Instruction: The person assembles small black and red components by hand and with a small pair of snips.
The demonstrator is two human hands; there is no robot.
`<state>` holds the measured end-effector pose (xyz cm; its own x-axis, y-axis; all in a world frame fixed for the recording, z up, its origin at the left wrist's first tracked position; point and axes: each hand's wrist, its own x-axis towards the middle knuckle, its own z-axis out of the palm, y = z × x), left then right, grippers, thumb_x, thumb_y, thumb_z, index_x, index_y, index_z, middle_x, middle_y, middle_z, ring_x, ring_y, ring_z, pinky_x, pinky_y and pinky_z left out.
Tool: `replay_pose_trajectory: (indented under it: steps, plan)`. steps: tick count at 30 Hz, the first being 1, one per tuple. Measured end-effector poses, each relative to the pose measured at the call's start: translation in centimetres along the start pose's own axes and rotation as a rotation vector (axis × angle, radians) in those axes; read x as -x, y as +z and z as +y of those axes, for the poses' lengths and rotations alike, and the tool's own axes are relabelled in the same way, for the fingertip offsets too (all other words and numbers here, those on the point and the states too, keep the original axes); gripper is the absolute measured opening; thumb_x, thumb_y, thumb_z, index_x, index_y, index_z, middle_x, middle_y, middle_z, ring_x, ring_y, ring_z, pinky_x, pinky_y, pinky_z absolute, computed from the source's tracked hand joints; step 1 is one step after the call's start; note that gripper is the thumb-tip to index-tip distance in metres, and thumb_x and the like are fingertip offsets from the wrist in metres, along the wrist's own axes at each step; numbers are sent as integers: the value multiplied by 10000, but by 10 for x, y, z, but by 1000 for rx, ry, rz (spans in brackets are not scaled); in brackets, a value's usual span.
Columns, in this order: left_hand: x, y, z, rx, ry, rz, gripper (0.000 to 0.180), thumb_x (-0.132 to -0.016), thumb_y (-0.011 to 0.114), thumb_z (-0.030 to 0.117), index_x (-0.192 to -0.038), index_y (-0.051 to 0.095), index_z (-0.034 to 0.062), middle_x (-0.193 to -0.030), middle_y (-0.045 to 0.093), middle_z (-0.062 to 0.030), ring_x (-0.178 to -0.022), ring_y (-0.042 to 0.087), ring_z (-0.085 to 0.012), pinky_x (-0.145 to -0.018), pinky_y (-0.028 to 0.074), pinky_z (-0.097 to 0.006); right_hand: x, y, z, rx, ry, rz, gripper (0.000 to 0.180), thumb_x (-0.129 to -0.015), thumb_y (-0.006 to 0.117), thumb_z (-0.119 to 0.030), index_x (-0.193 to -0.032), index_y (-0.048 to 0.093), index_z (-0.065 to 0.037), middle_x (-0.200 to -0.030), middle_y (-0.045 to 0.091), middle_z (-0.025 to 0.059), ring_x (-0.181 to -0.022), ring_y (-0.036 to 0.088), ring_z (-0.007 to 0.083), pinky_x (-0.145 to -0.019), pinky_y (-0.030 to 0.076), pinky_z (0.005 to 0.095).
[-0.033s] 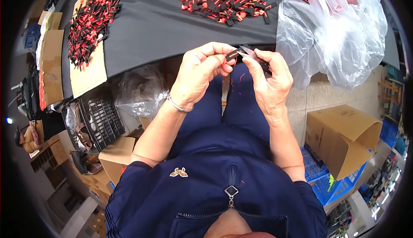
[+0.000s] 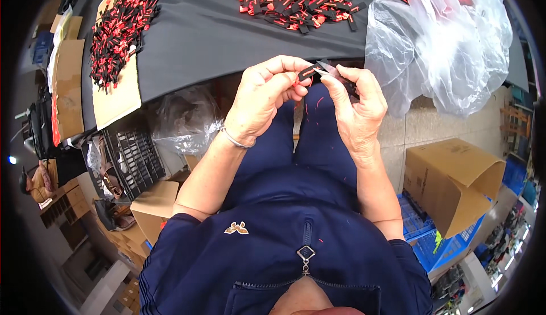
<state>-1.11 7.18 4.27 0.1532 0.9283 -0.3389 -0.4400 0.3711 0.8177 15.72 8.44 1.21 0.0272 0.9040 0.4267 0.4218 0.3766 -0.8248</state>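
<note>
My left hand (image 2: 263, 94) pinches a small black fabric tab (image 2: 307, 73) with red cord at its near end, just beyond the table's front edge and above my lap. Closed around a pair of thread snips (image 2: 329, 71), my right hand (image 2: 360, 109) brings the pointed blades up to the far end of the tab. The two blade tips are apart, one on either side of that end. My right palm hides most of the snips' handle. Loose red thread bits (image 2: 307, 110) lie on my dark blue trousers.
On the black-covered table (image 2: 193, 36) lie a large pile of black-and-red tabs (image 2: 293, 2) and another pile (image 2: 122, 36) on cardboard at the left. Clear plastic bags (image 2: 438, 47) drape over the right edge. A cardboard box (image 2: 438, 173) sits on a blue crate at right; a black crate (image 2: 133, 158) stands left.
</note>
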Motion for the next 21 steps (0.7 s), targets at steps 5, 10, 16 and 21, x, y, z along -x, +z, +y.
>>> replay_pose_trajectory:
  steps: [5,10,16,21]
  plan:
    - [-6,-4,-9,113,-37,-3,202,-849,483,28,-1021,571,-31,-838,601,-62,-709,569,-100,-674,477,-231,-1,-3,0,73,-31,-39,202,-690,768,-123,-816,627,-51,-695,617,46,-608,552,179,-567,443,287]
    - [-10,-7,-13,156,-50,-14,208,-845,478,26,-1023,565,-40,-831,599,-63,-710,568,-101,-674,473,-230,1,-1,3,-94,85,-43,177,-702,761,-113,-781,627,-29,-710,614,66,-600,545,180,-561,447,286]
    - [-8,-1,-10,-187,-14,43,183,-860,469,23,-980,599,-23,-855,617,-67,-689,575,-108,-649,478,-223,-9,-6,-2,-422,509,-57,165,-790,713,-108,-861,607,-3,-742,608,0,-653,534,54,-589,436,188]
    - [-3,13,-18,-1101,763,125,198,-779,522,-62,-929,638,-8,-770,642,-74,-666,620,-162,-638,506,-253,-15,-6,-7,-633,756,-166,185,-792,709,-96,-898,593,2,-761,597,0,-679,531,50,-617,435,181]
